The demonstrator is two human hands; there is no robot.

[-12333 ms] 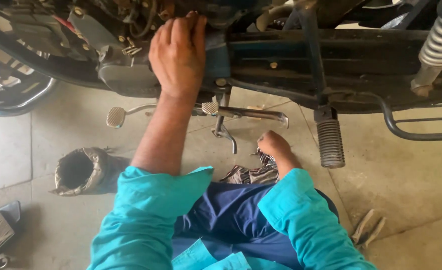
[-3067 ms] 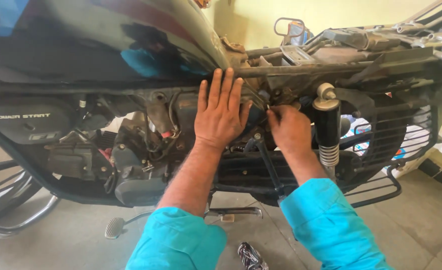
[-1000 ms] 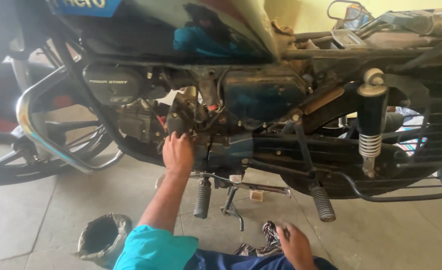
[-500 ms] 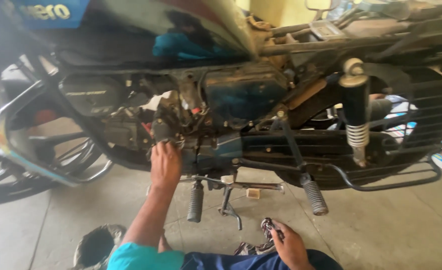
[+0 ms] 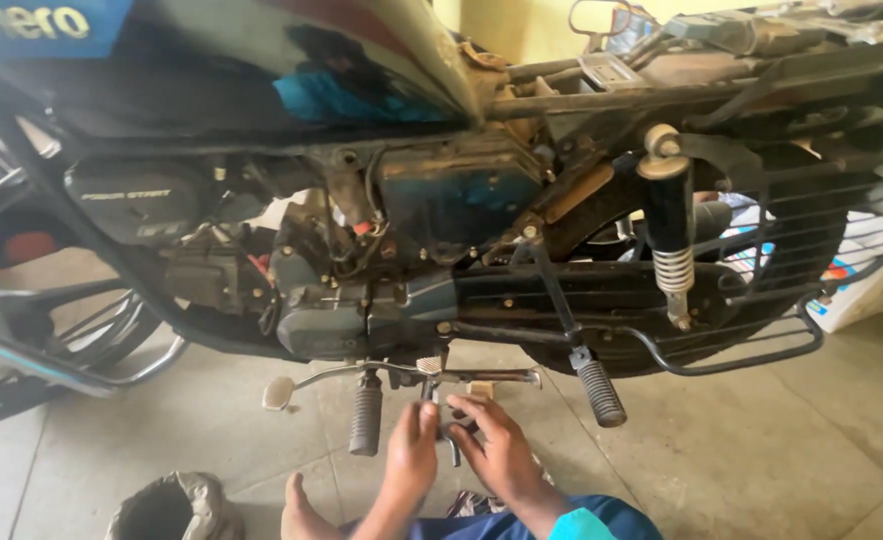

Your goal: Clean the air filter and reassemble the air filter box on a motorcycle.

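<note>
A: The left hand (image 5: pixel 412 455) and right hand (image 5: pixel 497 450) meet low under the motorcycle (image 5: pixel 442 200), fingers curled together around a small dark part (image 5: pixel 459 425) between them.

B: Clamped on it?

A: Both hands pinch at it, though the fingers hide most of it. It sits just below the side stand bar (image 5: pixel 482 377), near the front footpeg (image 5: pixel 366 420).

B: And around that?

A: The rear footpeg (image 5: pixel 602 392) hangs to the right, the brake pedal (image 5: pixel 280 392) to the left. A bare foot (image 5: pixel 302 510) rests on the concrete floor (image 5: pixel 742 450). A grey crumpled bag (image 5: pixel 167 505) stands at lower left. Above, the rear shock absorber (image 5: pixel 670 240) stands beside the wheel guard (image 5: pixel 812 230).
</note>
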